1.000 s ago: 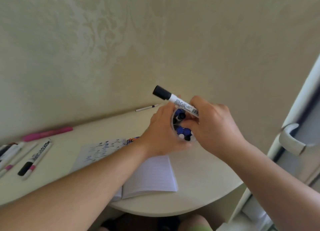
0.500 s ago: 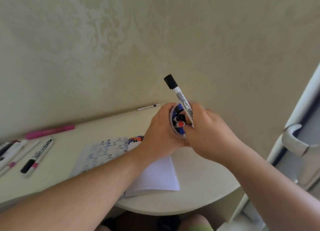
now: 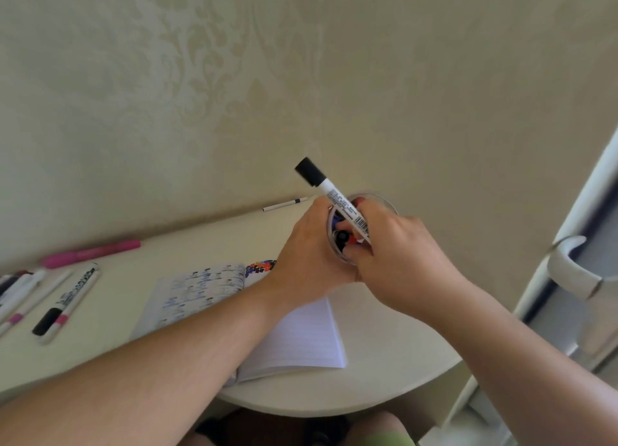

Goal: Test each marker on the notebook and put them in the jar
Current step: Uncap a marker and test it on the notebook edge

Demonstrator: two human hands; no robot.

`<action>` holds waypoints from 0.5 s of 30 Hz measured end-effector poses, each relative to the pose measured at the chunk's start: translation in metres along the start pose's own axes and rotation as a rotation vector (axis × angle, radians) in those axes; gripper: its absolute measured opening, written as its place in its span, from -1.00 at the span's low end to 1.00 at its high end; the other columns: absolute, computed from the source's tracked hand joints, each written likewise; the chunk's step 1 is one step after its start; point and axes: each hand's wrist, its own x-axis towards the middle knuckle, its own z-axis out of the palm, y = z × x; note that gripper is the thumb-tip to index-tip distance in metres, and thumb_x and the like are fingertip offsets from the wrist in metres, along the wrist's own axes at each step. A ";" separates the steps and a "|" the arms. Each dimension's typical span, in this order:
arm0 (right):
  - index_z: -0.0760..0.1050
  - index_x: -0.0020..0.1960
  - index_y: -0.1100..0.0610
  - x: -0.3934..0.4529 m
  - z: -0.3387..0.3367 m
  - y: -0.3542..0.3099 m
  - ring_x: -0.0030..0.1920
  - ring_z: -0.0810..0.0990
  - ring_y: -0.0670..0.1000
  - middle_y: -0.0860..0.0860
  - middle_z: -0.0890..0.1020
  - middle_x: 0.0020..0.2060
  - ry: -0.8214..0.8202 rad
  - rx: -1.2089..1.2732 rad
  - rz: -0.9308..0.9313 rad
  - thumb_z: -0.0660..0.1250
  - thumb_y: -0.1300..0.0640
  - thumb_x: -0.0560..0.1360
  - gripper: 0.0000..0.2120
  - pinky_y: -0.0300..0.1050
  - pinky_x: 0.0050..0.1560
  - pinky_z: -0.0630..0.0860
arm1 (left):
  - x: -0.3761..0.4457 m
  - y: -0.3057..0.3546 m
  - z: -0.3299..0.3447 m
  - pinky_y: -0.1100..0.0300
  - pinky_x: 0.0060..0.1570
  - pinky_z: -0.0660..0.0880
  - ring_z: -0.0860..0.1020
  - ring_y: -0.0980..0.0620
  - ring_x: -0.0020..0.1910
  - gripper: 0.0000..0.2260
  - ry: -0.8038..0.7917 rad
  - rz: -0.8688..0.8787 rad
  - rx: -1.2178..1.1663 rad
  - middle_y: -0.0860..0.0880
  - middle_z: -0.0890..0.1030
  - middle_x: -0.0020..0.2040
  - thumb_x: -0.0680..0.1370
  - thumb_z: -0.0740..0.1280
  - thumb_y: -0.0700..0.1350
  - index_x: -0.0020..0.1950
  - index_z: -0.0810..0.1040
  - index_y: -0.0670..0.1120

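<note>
The left hand (image 3: 306,261) grips the jar (image 3: 384,201) while the right hand's (image 3: 398,255) grip holds a marker (image 3: 334,198), cap tilted toward eleven o'clock, at its mouth.

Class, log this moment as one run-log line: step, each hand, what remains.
step: inserting black-capped marker into jar | left hand: grips jar | right hand: holds marker | remaining: markers left of notebook

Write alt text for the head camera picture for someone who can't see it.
The right hand lowers a black-capped marker into a clear jar of markers that the left hand grips, above an open notebook. More markers, one pink marker among them, lie on the pale table at left.
</note>
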 end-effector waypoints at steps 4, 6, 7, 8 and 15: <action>0.44 -0.04 0.00 0.000 -0.017 0.001 -0.27 0.55 -0.09 -0.13 0.61 -0.22 0.065 0.130 0.077 0.33 0.01 0.56 -0.91 -0.23 -0.40 0.45 | -0.002 -0.004 -0.004 -0.07 0.18 0.60 0.62 0.04 0.21 -0.10 -0.027 -0.039 -0.007 0.13 0.61 0.22 0.12 0.73 0.09 0.35 0.35 0.24; 0.39 -0.14 0.08 -0.002 -0.027 0.010 -0.34 0.44 0.00 -0.07 0.53 -0.33 0.165 0.264 0.098 0.24 -0.14 0.58 -0.69 -0.08 -0.37 0.40 | -0.003 -0.004 -0.009 -0.06 0.24 0.59 0.60 0.09 0.27 -0.02 -0.053 -0.058 -0.005 0.18 0.60 0.28 0.08 0.78 0.09 0.37 0.32 0.27; 0.36 -0.17 0.11 -0.002 -0.032 0.014 -0.33 0.39 0.03 -0.08 0.47 -0.37 0.172 0.350 0.091 0.17 -0.25 0.58 -0.58 -0.03 -0.32 0.37 | -0.004 -0.004 -0.011 -0.02 0.27 0.58 0.58 0.15 0.29 0.00 -0.061 -0.058 0.006 0.22 0.58 0.29 0.08 0.78 0.09 0.37 0.31 0.29; 0.35 -0.18 0.12 -0.002 -0.036 0.018 -0.33 0.35 0.03 -0.09 0.42 -0.39 0.155 0.422 0.078 0.10 -0.34 0.58 -0.49 0.01 -0.27 0.35 | -0.004 -0.004 -0.013 0.01 0.29 0.57 0.57 0.19 0.30 0.01 -0.064 -0.058 0.013 0.25 0.57 0.29 0.08 0.79 0.09 0.39 0.29 0.30; 0.47 -0.15 -0.15 -0.011 -0.033 0.021 -0.29 0.51 -0.04 -0.11 0.51 -0.35 0.106 0.675 0.004 0.13 -0.19 0.62 -0.75 -0.06 -0.22 0.50 | -0.002 0.002 -0.018 0.02 0.31 0.56 0.55 0.23 0.31 0.04 -0.095 -0.037 0.044 0.26 0.55 0.31 0.11 0.76 0.15 0.47 0.30 0.18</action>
